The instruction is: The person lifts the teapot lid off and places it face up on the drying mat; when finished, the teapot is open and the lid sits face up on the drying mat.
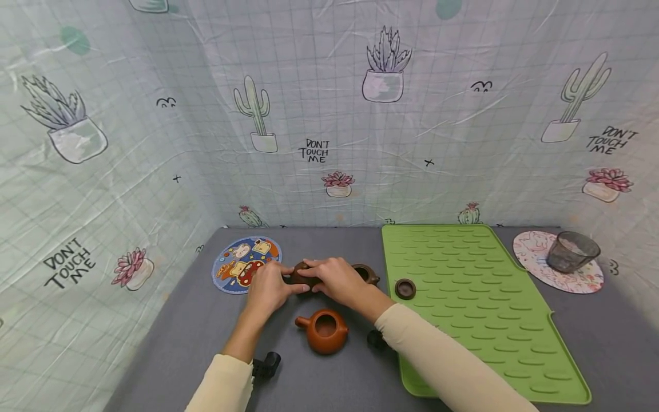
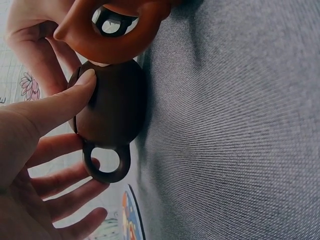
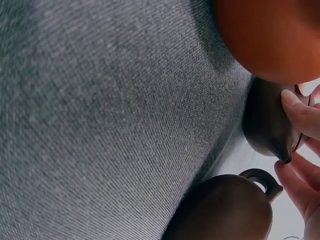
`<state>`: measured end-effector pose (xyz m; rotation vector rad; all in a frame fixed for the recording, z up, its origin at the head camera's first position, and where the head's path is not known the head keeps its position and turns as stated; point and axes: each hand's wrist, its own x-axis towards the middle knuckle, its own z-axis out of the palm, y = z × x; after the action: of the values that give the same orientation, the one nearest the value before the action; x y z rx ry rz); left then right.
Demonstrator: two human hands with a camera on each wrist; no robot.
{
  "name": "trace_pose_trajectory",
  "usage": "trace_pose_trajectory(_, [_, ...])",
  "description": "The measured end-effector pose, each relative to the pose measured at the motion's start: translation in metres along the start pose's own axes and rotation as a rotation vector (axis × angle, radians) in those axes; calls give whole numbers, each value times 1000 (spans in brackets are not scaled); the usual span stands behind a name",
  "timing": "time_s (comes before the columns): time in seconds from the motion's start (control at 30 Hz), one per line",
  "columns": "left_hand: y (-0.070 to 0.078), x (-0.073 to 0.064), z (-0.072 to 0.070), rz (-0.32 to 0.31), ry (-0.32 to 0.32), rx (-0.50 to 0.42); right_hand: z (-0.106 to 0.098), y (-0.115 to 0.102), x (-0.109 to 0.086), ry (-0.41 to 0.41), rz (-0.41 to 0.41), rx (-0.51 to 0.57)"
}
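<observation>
Between both hands a dark brown teapot (image 1: 300, 278) stands on the grey tabletop, its spout (image 3: 284, 154) to the right and ring handle (image 2: 125, 167) to the left. My left hand (image 1: 269, 286) grips it from the handle side, thumb on the body and fingers by the handle. On the spout side my right hand (image 1: 334, 278) holds it, thumb against the body near the lid seam, fingers over the top. An orange-brown teapot (image 1: 329, 343) without a lid is nearer to me. Partly behind my right hand sits another lidless dark teapot (image 1: 369, 277).
A green ridged mat (image 1: 463, 343) lies to the right, bearing a small round brown lid-like piece (image 1: 405, 289). Beyond it a dark translucent cup (image 1: 572, 252) stands on a pink patterned coaster (image 1: 530, 246). At the back left is a blue cartoon coaster (image 1: 226, 274).
</observation>
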<state>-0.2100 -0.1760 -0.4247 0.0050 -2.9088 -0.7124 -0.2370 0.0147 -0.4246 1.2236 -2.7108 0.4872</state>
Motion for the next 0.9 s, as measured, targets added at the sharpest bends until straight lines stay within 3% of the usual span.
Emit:
trace_pose_trajectory(0.5, [2, 0, -4, 14, 13, 7, -1, 0, 2, 8, 6, -4])
trace_pose_trajectory(0.9, [3, 0, -4, -13, -6, -14, -6, 1, 4, -72, 19, -1])
